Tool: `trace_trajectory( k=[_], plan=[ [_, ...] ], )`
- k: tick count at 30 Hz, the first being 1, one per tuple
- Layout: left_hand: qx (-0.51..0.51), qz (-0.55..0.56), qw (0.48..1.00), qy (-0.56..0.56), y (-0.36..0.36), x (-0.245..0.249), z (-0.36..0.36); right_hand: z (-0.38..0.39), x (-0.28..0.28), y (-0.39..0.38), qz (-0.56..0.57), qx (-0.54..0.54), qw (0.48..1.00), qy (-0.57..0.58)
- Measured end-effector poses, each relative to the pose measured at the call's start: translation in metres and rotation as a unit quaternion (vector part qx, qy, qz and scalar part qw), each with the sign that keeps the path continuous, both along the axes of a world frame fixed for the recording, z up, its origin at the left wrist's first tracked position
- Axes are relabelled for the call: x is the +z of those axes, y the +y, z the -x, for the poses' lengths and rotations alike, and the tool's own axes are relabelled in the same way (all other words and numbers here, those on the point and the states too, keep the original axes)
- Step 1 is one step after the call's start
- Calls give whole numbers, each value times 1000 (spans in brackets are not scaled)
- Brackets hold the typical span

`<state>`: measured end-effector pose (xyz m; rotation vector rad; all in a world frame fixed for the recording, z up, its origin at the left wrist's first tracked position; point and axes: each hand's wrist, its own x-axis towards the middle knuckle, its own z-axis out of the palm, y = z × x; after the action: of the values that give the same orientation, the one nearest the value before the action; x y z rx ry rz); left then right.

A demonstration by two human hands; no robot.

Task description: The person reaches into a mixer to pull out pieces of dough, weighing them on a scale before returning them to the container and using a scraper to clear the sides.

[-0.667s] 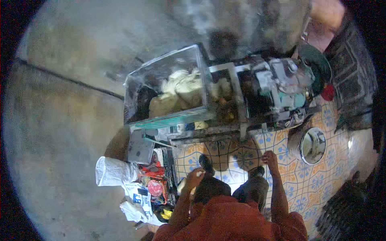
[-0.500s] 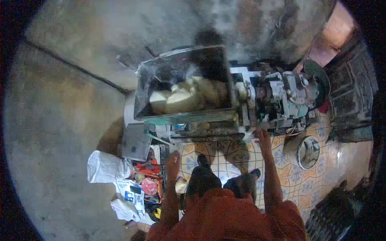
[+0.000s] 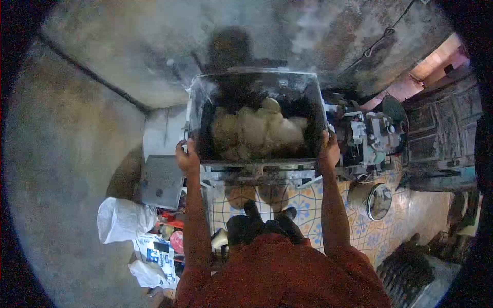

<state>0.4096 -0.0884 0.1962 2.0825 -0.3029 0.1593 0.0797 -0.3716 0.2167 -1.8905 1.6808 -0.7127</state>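
A large open-topped metal box [image 3: 259,163] stands in front of me, with a pile of pale, dough-like lumps [image 3: 257,131] inside. My left hand [image 3: 188,158] is closed around the near part of its left side. At the opposite side, my right hand [image 3: 330,151] has its fingers wrapped on the edge near the right front corner. The undersides of both grips are hidden.
Machinery [image 3: 372,136] adjoins the box on the right. A round pail [image 3: 380,201] stands on the tiled floor [image 3: 303,205]. At left are a grey panel [image 3: 163,179], a white sack [image 3: 123,219] and assorted items. A wall [image 3: 154,61] rises behind.
My left hand has come up from beside my body to the box's left side. My right hand has moved from low by the machinery to the right side. The box looks squarer to me.
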Motion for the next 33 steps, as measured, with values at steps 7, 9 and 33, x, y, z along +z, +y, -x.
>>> trace_trajectory(
  k=[7,9,33],
  plan=[
    [34,-67,997,5,-13,-7,-10,2,-1,-1,18,-2,999,34],
    [36,-104,993,33,-13,-5,-12,0,1,0,18,0,1000,26],
    [63,-83,995,9,-13,6,-4,19,-45,-29,-25,-41,999,-2]
  ],
)
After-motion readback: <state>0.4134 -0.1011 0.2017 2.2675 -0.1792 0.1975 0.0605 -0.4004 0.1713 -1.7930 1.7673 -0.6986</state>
